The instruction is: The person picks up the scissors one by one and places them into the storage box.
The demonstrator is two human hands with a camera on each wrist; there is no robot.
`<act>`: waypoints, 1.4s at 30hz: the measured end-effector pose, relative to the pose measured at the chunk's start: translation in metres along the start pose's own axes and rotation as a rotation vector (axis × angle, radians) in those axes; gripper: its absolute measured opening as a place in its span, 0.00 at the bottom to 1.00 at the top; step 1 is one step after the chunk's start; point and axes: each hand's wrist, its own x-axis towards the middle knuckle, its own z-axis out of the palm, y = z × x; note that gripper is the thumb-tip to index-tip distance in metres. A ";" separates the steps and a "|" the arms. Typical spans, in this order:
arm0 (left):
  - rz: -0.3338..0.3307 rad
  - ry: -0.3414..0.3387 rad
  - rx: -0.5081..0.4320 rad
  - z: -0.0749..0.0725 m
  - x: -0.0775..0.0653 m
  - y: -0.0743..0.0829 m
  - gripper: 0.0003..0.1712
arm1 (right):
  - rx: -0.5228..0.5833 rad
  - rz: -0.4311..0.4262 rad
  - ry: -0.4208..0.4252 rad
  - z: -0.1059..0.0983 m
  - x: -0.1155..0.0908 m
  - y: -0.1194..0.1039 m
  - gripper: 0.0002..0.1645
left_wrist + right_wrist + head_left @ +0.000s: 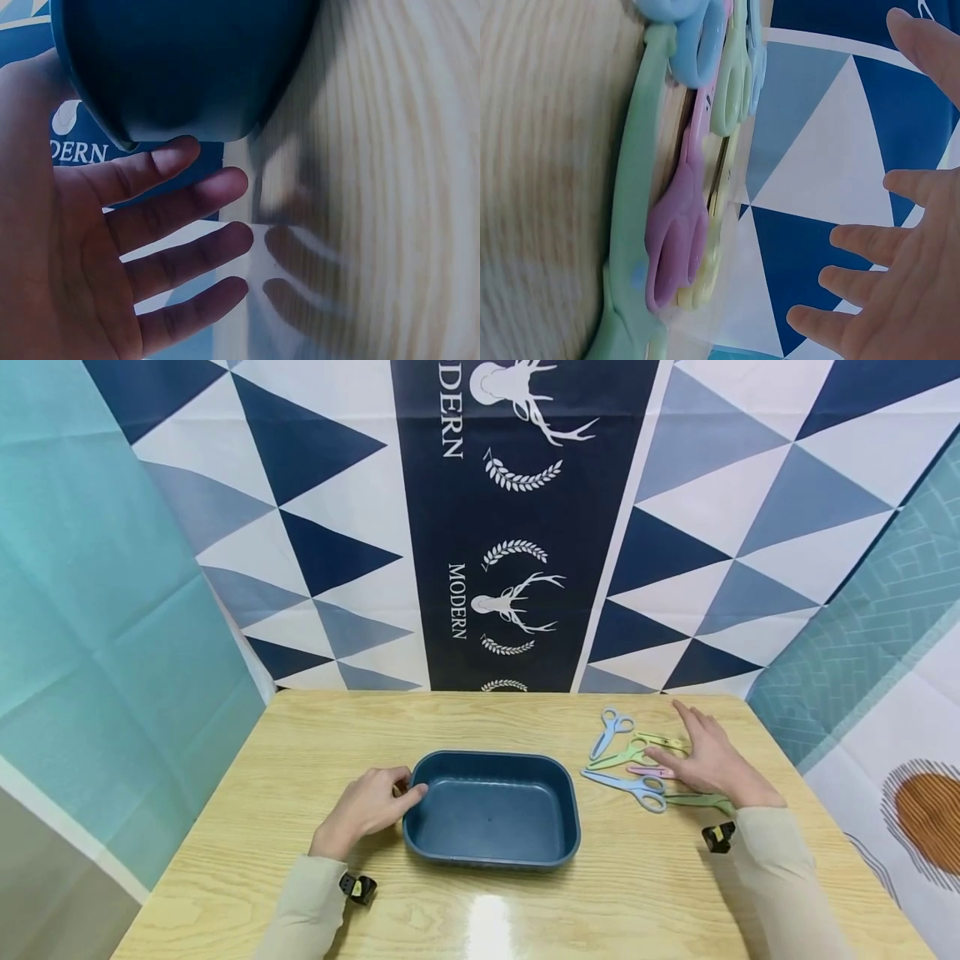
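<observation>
A dark blue plastic bin sits in the middle of the wooden table. My left hand holds its left end, thumb over the rim; in the left wrist view the other fingers spread along the outside. To the right lies a loose group of scissors: blue scissors at the back, other blue scissors in front, light green scissors, yellow scissors, pink scissors and darker green scissors. My right hand hovers over them, fingers spread, holding nothing.
The wooden table ends at the back against a patterned cloth. Teal cloth hangs along the left side, and more cloth along the right.
</observation>
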 end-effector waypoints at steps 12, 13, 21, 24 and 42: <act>0.009 0.012 -0.059 0.001 0.002 0.003 0.17 | -0.001 0.021 -0.026 -0.007 0.001 0.020 0.64; 0.007 0.016 -0.059 0.002 0.002 0.003 0.16 | -0.004 0.025 -0.027 -0.008 0.001 0.022 0.64; -0.019 0.027 -0.056 0.001 0.002 0.000 0.16 | 0.069 0.023 -0.024 -0.013 0.002 0.026 0.61; -0.023 0.018 -0.061 -0.001 0.002 0.001 0.16 | 0.084 0.028 -0.029 -0.015 0.003 0.030 0.60; -0.005 -0.007 -0.107 -0.003 0.000 0.001 0.14 | 0.103 0.047 -0.094 -0.004 0.005 0.066 0.57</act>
